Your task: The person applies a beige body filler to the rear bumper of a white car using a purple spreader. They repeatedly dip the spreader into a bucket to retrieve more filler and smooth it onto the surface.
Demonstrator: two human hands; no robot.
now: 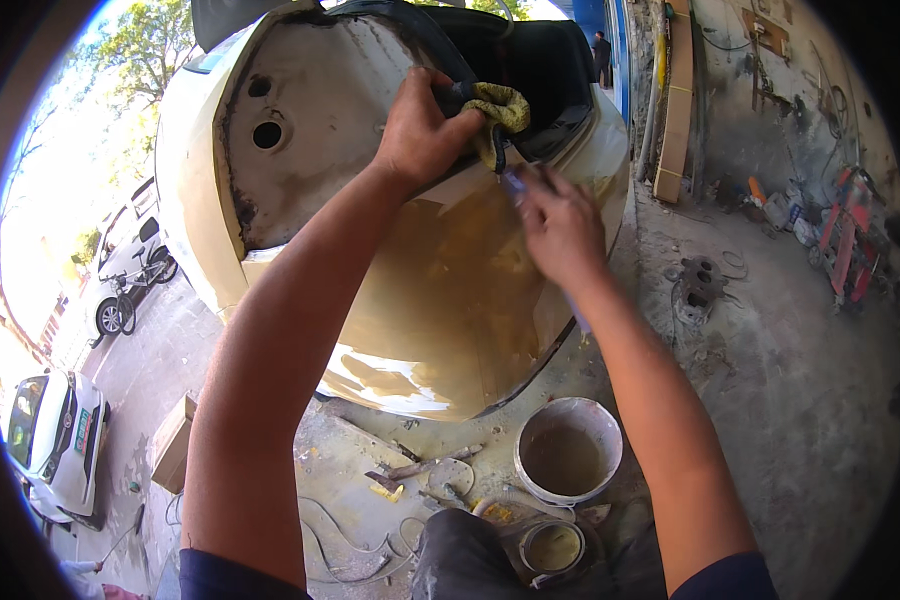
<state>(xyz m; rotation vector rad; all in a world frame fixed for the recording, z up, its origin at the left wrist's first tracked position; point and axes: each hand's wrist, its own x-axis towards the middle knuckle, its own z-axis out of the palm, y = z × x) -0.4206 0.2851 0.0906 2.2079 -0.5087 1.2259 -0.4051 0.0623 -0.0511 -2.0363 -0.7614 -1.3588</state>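
Note:
A car body panel [440, 290], patched with tan filler and smeared wet-looking brown, curves below my hands. My left hand [425, 130] is closed on a crumpled yellow-and-black cloth [502, 105] at the panel's upper edge, by the dark opening. My right hand [567, 225], smeared by motion, grips a long, narrow purple tool [513, 180] against the panel just below the cloth. The tool's other end shows beneath my right wrist; its exact kind is hard to make out.
Below the panel stand a bucket of murky water [568, 450] and a smaller tub [552, 547], near scattered tools [430, 465] and a hose. A metal part [700, 285] and a red jack-like frame [850, 235] lie right. Left are a cardboard box [173, 440] and a white car [58, 440].

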